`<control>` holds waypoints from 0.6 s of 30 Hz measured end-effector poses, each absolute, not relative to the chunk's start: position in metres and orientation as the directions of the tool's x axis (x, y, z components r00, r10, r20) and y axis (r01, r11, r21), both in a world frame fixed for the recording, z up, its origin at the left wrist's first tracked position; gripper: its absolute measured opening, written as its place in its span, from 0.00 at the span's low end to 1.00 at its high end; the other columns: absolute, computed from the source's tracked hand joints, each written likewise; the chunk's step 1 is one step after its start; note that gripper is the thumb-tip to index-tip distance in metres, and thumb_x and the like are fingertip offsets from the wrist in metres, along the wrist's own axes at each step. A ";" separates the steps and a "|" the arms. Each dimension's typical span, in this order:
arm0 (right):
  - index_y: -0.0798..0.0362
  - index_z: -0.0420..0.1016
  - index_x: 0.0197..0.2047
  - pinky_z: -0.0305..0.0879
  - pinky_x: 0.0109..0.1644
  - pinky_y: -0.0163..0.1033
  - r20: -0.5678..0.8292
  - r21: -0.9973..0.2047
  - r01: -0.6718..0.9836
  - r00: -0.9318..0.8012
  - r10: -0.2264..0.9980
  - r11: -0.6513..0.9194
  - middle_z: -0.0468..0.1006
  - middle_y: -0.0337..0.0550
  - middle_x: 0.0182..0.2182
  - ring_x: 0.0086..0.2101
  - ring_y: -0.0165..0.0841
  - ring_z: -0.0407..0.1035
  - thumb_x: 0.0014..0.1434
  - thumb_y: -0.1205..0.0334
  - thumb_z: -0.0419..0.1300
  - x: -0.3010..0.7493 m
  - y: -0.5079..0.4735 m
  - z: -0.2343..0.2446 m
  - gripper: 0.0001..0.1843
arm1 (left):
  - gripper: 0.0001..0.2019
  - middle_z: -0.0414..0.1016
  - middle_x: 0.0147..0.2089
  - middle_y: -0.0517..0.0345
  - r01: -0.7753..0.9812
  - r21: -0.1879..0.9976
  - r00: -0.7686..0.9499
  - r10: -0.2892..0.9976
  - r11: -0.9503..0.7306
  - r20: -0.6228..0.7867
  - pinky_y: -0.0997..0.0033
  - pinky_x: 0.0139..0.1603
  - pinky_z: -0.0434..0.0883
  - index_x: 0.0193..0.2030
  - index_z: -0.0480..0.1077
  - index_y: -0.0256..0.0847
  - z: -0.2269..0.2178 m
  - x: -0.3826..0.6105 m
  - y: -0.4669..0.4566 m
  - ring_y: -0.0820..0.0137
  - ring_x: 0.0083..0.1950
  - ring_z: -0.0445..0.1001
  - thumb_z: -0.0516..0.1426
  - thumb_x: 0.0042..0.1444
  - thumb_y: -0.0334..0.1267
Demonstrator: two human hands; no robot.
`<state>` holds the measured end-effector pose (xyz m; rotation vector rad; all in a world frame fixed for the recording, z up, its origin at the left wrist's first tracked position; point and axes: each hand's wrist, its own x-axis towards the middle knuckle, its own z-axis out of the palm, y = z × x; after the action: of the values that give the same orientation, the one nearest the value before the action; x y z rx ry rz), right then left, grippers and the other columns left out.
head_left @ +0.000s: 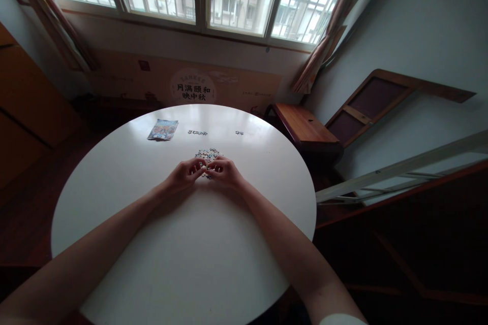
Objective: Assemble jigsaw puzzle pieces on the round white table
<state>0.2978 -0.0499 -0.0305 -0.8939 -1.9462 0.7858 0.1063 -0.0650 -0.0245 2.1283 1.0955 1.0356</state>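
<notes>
A loose heap of small jigsaw puzzle pieces [209, 153] lies near the middle of the white round table [183, 249]. My left hand [185, 173] is at the heap's near left side, its thumb and fingers curled together in a pinch. From the right, my right hand [225, 172] meets it, also pinching, so that the fingertips almost touch. Small puzzle pieces show between the fingertips, partly hidden by the fingers. Farther back lie a joined strip of puzzle pieces [197, 133] and a smaller cluster of pieces [239, 133].
A colourful printed packet [163, 130] lies at the back left of the table. Beyond the right edge stands a wooden stool-like piece of furniture [305, 122]. A long printed cardboard panel [236, 84] leans below the barred windows. At the right is a metal-railed frame [404, 165].
</notes>
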 end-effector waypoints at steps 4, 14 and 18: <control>0.56 0.79 0.34 0.62 0.29 0.31 0.421 -0.798 0.276 -0.381 0.824 0.535 0.69 0.39 0.29 0.25 0.23 0.63 0.52 0.59 0.66 0.297 -0.052 -0.027 0.09 | 0.11 0.66 0.24 0.64 0.429 0.733 0.345 0.846 -0.528 0.407 0.79 0.24 0.61 0.41 0.70 0.37 -0.025 0.107 -0.065 0.77 0.23 0.63 0.56 0.57 0.43; 0.55 0.77 0.36 0.64 0.29 0.30 0.434 -0.808 0.235 -0.384 0.815 0.541 0.69 0.39 0.30 0.25 0.23 0.65 0.53 0.56 0.65 0.297 -0.049 -0.028 0.11 | 0.13 0.65 0.23 0.65 0.440 0.738 0.295 0.858 -0.513 0.420 0.79 0.23 0.61 0.41 0.71 0.38 -0.024 0.107 -0.066 0.78 0.23 0.62 0.57 0.56 0.45; 0.56 0.77 0.35 0.65 0.29 0.31 0.434 -0.812 0.225 -0.384 0.815 0.539 0.69 0.39 0.30 0.25 0.23 0.65 0.53 0.55 0.65 0.297 -0.050 -0.027 0.12 | 0.12 0.66 0.23 0.65 0.443 0.728 0.305 0.852 -0.523 0.426 0.79 0.24 0.61 0.41 0.71 0.38 -0.026 0.107 -0.066 0.78 0.23 0.62 0.57 0.57 0.45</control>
<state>0.2973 -0.0503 -0.0268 -0.8500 -1.8912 0.8385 0.1068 -0.0657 -0.0257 2.0958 1.1480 1.1244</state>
